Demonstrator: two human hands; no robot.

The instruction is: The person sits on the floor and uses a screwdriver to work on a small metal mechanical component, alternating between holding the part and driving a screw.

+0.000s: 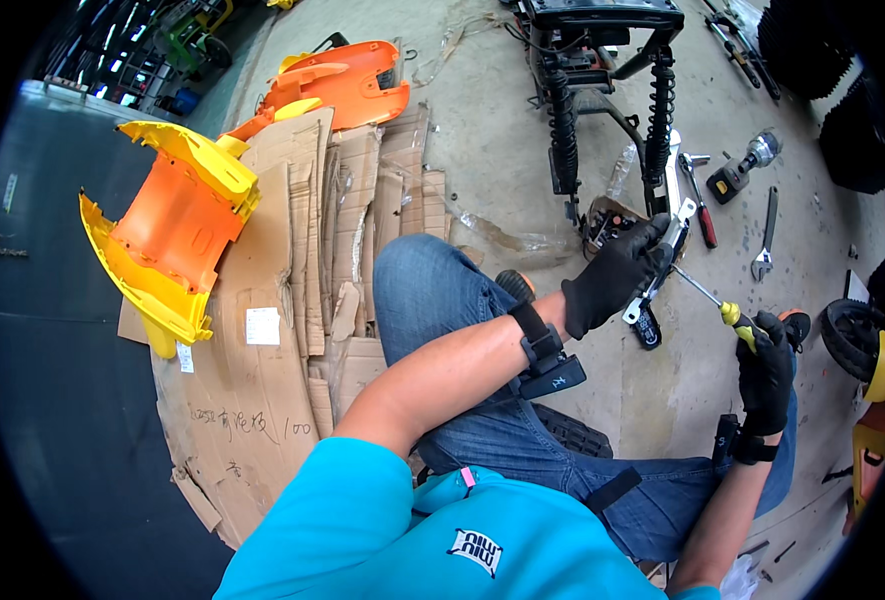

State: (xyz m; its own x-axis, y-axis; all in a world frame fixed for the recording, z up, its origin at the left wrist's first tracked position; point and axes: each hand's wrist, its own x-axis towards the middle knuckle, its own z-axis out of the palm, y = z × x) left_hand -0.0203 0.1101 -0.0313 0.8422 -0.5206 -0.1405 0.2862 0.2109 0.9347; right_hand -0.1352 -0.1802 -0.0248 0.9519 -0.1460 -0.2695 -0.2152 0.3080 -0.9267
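My left hand [614, 278], in a black glove, is closed around a slim silver metal bracket [678, 228] with holes at its ends. My right hand [765, 372], also gloved, grips the yellow handle of a screwdriver [732, 314]. The screwdriver's shaft slants up and left, and its tip meets the bracket close to my left fingers. Whether a screw sits at the tip is too small to tell. Ahead of my hands stands a black vehicle frame [602, 105] with two coil-spring shock absorbers [659, 115].
On the floor to the right lie a cordless impact wrench [745, 166], a red-handled ratchet [699, 205] and an adjustable wrench [765, 235]. Flattened cardboard [262, 380] at left carries a yellow-and-orange body panel [177, 225]; an orange panel [347, 85] lies behind. A wheel [852, 338] is far right.
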